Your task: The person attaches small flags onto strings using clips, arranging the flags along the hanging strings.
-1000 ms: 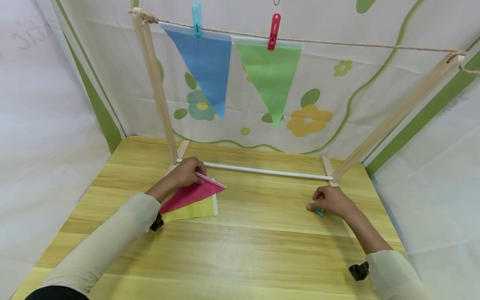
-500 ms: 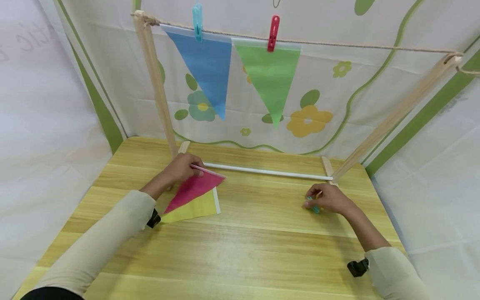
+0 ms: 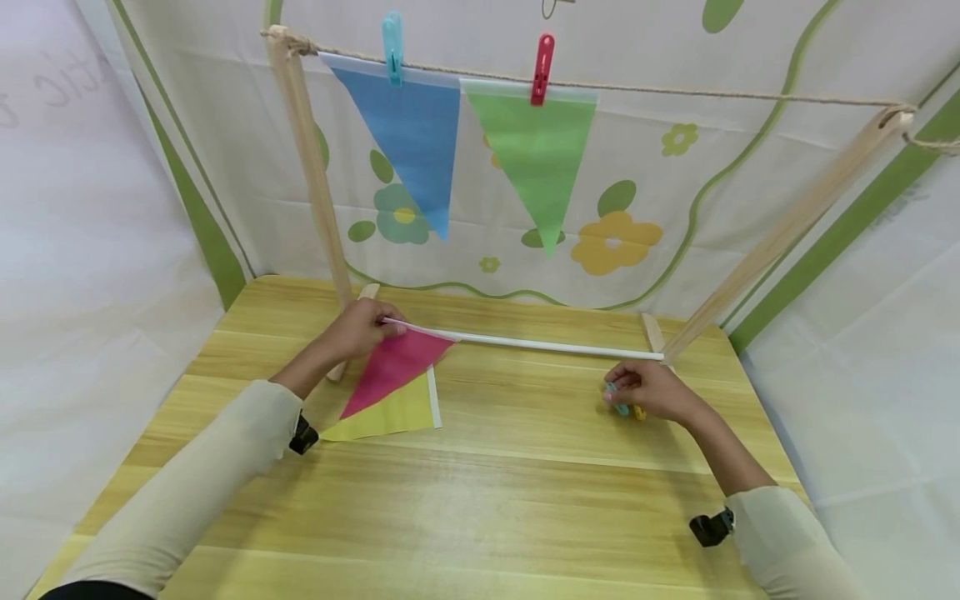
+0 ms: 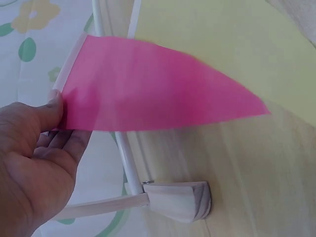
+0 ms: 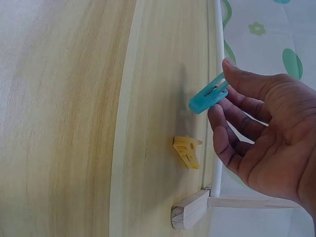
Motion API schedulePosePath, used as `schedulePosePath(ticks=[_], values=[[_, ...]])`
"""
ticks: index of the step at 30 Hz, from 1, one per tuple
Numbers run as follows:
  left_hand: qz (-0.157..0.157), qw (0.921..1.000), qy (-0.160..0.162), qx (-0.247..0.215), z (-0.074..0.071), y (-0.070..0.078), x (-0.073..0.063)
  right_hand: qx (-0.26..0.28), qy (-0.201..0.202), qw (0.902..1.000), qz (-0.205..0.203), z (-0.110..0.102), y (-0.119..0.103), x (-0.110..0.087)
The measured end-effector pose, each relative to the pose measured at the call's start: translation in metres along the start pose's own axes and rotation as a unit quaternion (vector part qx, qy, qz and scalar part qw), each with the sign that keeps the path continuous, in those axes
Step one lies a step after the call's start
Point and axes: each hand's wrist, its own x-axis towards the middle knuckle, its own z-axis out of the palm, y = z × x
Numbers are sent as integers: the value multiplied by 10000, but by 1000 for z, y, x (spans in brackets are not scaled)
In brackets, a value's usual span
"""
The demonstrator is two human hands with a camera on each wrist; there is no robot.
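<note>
My left hand [image 3: 360, 327] pinches a pink triangular pennant [image 3: 405, 360] near one end of its white-edged top. The pennant's tip slants down toward the forearm, over a yellow pennant [image 3: 397, 414] lying on the table. Between thumb and fingers, my right hand [image 3: 648, 390] pinches a light-blue clothespin [image 5: 207, 96], raised off the wood. Just beside that hand, a yellow clothespin [image 5: 187, 151] lies on the tabletop. On the twine above, a blue pennant [image 3: 412, 142] hangs under another light-blue clothespin [image 3: 392, 48], and a green pennant [image 3: 534, 146] under a red clothespin [image 3: 542, 69].
Two wooden posts, left [image 3: 303, 150] and right [image 3: 795, 225], carry the twine [image 3: 675, 89] across the back. A white rod [image 3: 540, 342] joins their feet low on the wooden table [image 3: 480, 508]. Behind hangs a flower-printed cloth [image 3: 645, 50].
My left hand has lifted the pink pennant up and back, uncovering more of the yellow one. The right hand has raised the light-blue clothespin slightly and moved left, so the yellow clothespin now shows.
</note>
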Motion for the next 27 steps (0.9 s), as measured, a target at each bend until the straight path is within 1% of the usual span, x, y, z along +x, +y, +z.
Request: schedulePosePath(ticks=[4,8,11,15,20,24,27], values=[[-19,9999,-87,-47,-4,5,0,-10,39,10000,-19,-1,0,1],[-33,9999,8,-132,-7,11,-1,-87,42,9999,-51,-3,0,2],[-48,9991,72,-423,-9,19,-1,-107,32,9999,-18,-4,0,2],[-79,9965,187,-814,-11,29,-2,9,-17,10000,-1,-5,-1,2],[-84,9934,387,-1077,-9,39,-2,275,-122,9995,50,-6,-4,3],[11,9882,464,-1462,-8,46,-2,304,-130,9994,81,-8,-7,3],[118,9839,416,-1735,-5,52,0,267,-95,9996,41,-9,-9,3]])
